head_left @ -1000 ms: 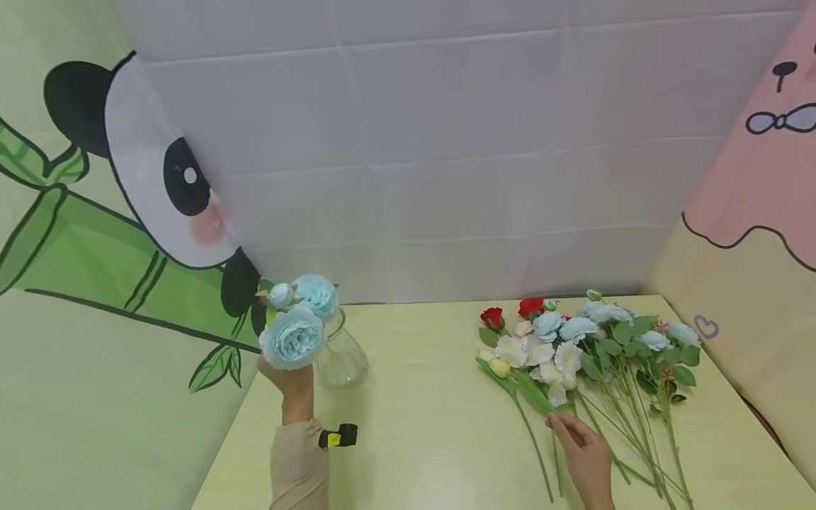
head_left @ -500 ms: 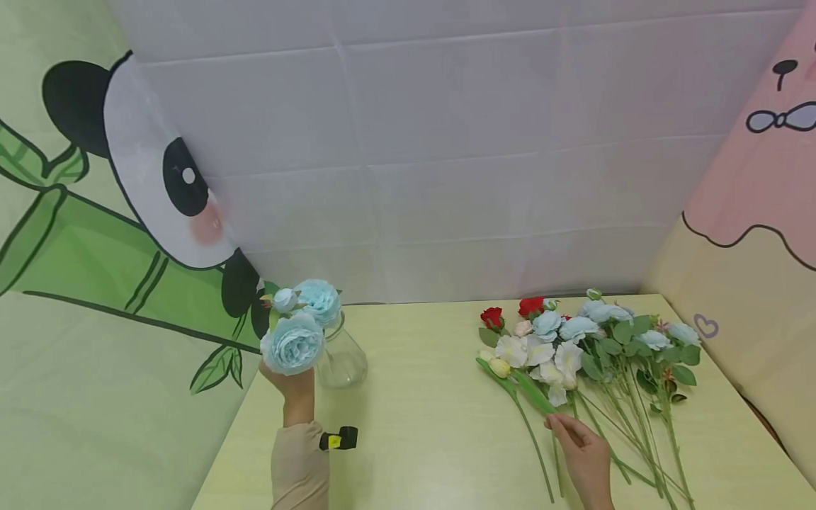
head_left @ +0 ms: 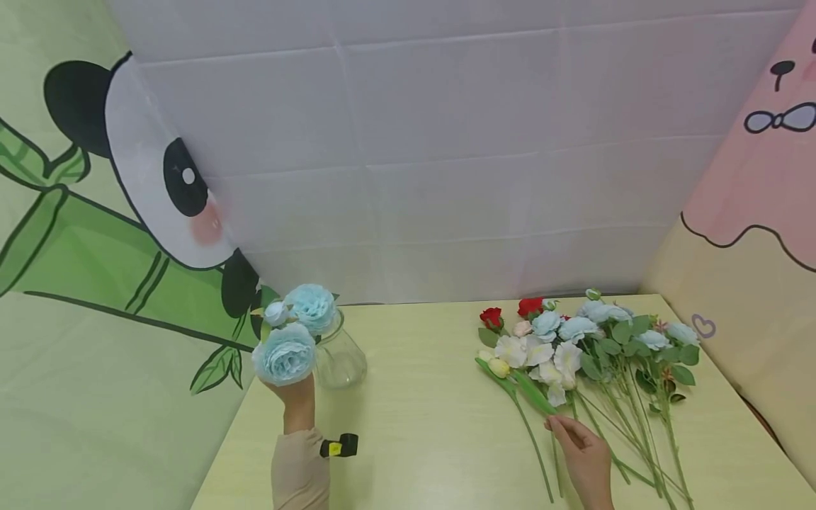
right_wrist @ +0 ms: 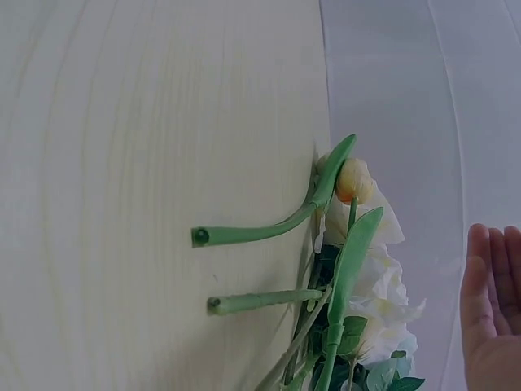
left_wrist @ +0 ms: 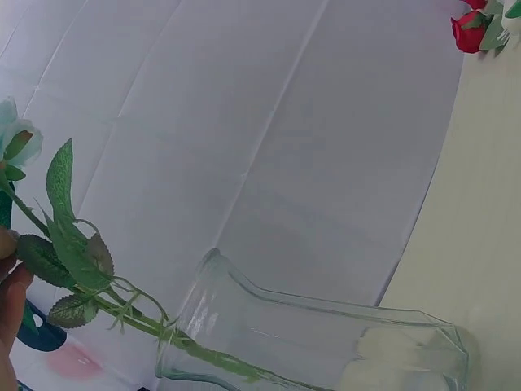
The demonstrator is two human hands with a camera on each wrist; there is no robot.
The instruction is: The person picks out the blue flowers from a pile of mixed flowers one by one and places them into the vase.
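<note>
Left grip [head_left: 297, 398] holds the blue flower [head_left: 287, 354] by its stem, which runs through the mouth of the vase [head_left: 344, 360] standing on the surface [head_left: 423, 425]. Right grip [head_left: 581, 453], fingers relaxed, hovers near the yellow tulip [head_left: 499, 367].

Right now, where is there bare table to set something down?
Widest: the table between the glass vase and the flower pile, reaching the back wall. A smaller patch lies between the pile and the right-hand wall. Crowded: the pile, with the right grip close by, and left of the vase, where the left grip holds blue flowers.
</note>
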